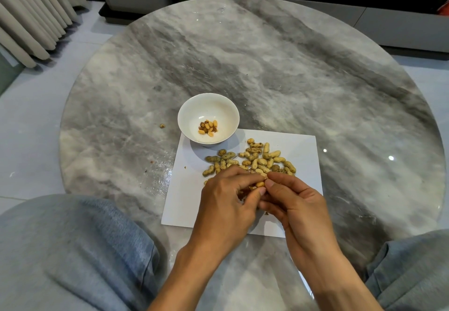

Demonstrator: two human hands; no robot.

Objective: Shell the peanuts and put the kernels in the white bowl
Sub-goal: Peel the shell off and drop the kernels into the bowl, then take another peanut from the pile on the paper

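A pile of unshelled peanuts [252, 160] lies on a white sheet of paper [301, 155]. Just in front of the pile, my left hand [226, 199] and my right hand [289, 201] meet, and both pinch one peanut [260, 184] between thumbs and fingertips. Bits of broken shell show under my left fingers. The white bowl [211, 106] stands at the paper's far left corner, with several kernels [208, 127] at its bottom.
The round grey marble table [243, 62] carries a small shell crumb [162, 125] left of the bowl. My knees in blue jeans [73, 250] flank the near edge. Curtains hang at far left, and a low dark cabinet stands behind the table.
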